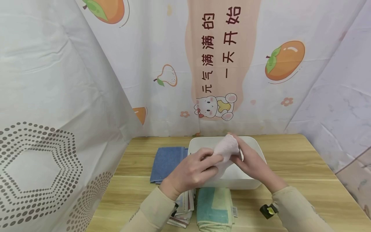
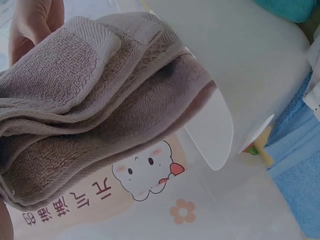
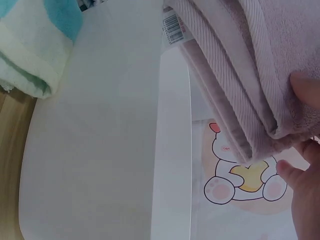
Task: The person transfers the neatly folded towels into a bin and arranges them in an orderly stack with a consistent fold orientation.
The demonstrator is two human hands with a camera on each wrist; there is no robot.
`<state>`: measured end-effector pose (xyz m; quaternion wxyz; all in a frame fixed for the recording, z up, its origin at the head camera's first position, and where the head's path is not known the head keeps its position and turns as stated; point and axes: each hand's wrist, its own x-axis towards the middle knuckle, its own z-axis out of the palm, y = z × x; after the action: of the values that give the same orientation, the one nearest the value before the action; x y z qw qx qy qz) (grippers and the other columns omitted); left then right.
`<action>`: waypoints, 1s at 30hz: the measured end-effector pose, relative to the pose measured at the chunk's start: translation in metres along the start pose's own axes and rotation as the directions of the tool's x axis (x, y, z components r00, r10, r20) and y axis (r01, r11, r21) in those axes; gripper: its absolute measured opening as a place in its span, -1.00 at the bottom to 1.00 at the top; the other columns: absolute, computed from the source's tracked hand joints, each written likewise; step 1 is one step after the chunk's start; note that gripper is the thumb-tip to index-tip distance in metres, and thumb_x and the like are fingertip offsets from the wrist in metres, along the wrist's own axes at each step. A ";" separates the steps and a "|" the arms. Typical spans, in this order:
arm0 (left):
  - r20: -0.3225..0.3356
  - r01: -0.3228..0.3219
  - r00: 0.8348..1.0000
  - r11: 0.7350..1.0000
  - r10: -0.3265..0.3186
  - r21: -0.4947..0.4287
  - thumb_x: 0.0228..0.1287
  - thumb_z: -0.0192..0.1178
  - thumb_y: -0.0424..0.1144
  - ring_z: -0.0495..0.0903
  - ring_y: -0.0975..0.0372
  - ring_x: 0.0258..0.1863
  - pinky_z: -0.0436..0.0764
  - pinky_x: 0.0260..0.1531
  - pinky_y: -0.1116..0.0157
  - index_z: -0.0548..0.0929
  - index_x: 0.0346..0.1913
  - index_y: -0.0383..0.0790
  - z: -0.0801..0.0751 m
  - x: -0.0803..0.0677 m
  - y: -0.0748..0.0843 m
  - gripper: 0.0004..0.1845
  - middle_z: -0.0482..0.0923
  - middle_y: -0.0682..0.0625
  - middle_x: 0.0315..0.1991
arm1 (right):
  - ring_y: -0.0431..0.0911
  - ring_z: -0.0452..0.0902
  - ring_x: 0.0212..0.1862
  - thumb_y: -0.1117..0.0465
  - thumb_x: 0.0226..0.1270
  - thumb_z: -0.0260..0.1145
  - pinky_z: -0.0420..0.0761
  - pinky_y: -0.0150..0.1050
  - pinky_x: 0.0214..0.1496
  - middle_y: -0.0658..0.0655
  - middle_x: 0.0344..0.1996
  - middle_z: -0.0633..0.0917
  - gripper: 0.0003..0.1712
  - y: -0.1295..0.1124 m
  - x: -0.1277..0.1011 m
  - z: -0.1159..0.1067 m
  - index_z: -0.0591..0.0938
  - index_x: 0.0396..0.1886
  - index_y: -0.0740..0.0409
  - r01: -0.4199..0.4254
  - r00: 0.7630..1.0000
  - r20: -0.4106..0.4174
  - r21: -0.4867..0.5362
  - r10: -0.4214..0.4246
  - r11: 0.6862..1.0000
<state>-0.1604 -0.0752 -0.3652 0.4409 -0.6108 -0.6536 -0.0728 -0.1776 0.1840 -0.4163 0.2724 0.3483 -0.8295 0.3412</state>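
Fingers of our left hand curl onto one side of a folded pale pink towel, and our right hand grips its other side, so both are clamped on it above the white bin. We judge the towel light, soft and floppy, with a terry pile that should not slip and nothing fragile about it; its layers may fan apart, so we would pinch all of them together near the thick folded edges. Beside and in front of the bin, on the wooden bench, we see a blue towel, some pale folded cloths and a green-and-cream towel. A barcode label hangs from the pink towel, its small print too fine for us to read; the green-and-cream one's tag is likewise illegible. Behind, on the printed curtain, we read sideways "元气满满的" and "一天开始", and we find no brand name.
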 end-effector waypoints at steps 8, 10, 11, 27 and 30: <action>-0.021 0.051 0.998 0.999 -0.050 0.007 0.40 0.18 -0.48 0.57 0.07 -0.10 0.62 -0.08 0.33 0.72 -0.32 -0.16 0.001 -0.005 -0.003 -0.80 0.63 -0.04 0.04 | 0.04 0.57 0.01 0.63 -0.03 0.49 0.35 -0.59 0.22 0.25 0.06 0.65 -0.19 -0.001 0.003 0.001 0.45 0.30 0.38 0.045 0.996 -0.075 -0.010 -0.046 0.999; -0.038 0.067 0.997 0.998 -0.067 0.010 0.39 0.18 -0.48 0.57 0.08 -0.12 0.62 -0.10 0.33 0.75 -0.28 -0.15 0.002 -0.007 -0.004 -0.80 0.63 -0.04 0.04 | 0.04 0.57 -0.01 0.64 -0.06 0.49 0.36 -0.58 0.21 0.24 0.01 0.66 -0.23 0.000 0.004 0.001 0.48 0.24 0.38 0.064 0.993 -0.101 -0.020 -0.066 0.998; -0.043 0.080 0.996 0.997 -0.080 0.006 0.40 0.17 -0.48 0.57 0.08 -0.11 0.62 -0.10 0.33 0.76 -0.26 -0.15 0.003 -0.008 -0.004 -0.79 0.63 -0.05 0.05 | 0.04 0.57 -0.02 0.64 -0.06 0.48 0.37 -0.56 0.20 0.23 0.00 0.66 -0.25 -0.001 0.004 0.001 0.50 0.22 0.38 0.072 0.991 -0.113 -0.023 -0.074 0.997; 0.087 0.330 0.944 0.926 -0.319 -0.182 0.40 0.09 -0.39 0.45 0.02 0.33 0.67 0.03 0.22 0.65 0.18 -0.18 0.006 -0.017 -0.002 -0.65 0.30 -0.30 0.42 | -0.05 0.51 -0.13 0.68 0.13 0.16 0.45 -0.37 -0.05 0.18 -0.15 0.61 -0.59 0.000 0.005 0.004 0.53 -0.01 0.38 0.125 0.979 -0.160 -0.025 -0.127 0.992; 0.109 0.347 0.937 0.916 -0.331 -0.200 0.39 0.11 -0.36 0.47 0.04 0.34 0.64 0.12 0.20 0.65 0.19 -0.16 0.008 -0.018 -0.001 -0.64 0.34 -0.25 0.43 | -0.08 0.47 -0.13 0.51 0.38 0.05 0.42 -0.38 -0.05 0.16 -0.15 0.60 -0.75 -0.001 0.004 0.005 0.53 -0.01 0.36 0.113 0.983 -0.145 -0.001 -0.112 0.994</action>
<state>-0.1678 -0.0839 -0.3810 0.3284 -0.5347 -0.7534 -0.1964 -0.1805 0.1785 -0.4159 0.3496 0.3700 -0.7853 0.3525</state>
